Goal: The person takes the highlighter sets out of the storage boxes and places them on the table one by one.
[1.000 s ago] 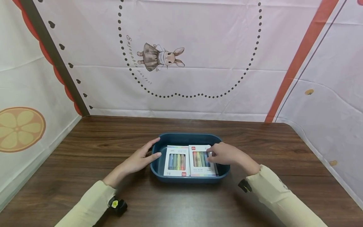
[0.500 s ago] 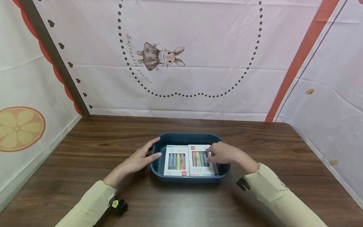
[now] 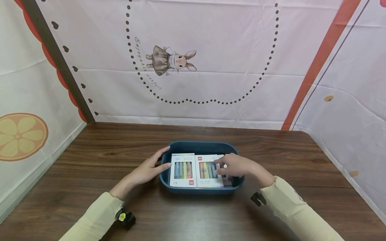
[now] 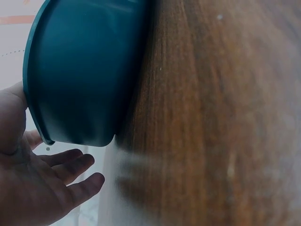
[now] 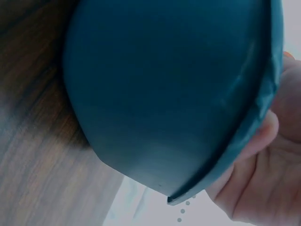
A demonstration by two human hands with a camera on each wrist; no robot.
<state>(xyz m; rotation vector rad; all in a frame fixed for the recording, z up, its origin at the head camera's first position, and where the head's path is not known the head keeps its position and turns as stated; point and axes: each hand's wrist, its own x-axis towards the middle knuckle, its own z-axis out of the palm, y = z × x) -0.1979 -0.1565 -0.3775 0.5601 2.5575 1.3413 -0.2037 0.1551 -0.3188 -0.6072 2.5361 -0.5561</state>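
A dark blue plastic basin (image 3: 199,191) holds flat white boxes of colour sticks with clear windows. The left box (image 3: 182,183) and the middle box (image 3: 208,183) lie side by side. Part of another box (image 3: 227,182) shows at the right end, mostly hidden by my right hand (image 3: 236,165). That hand reaches over the right rim, its fingertips on the middle box. My left hand (image 3: 150,169) rests at the basin's left rim, fingers spread and thumb over the edge. In the left wrist view its other fingers (image 4: 75,169) extend outside the wall.
The basin stands on a dark wood-grain table (image 3: 193,221). A printed cloth (image 3: 229,67) with a rabbit figure (image 3: 172,62) hangs behind, and more cloth hangs at both sides. Black wrist straps (image 3: 128,219) sit on the sleeves.
The left and middle boxes have slid left in the basin, and the right hand's fingertips have shifted left with them. More of the box at the right end shows. The left hand stays put.
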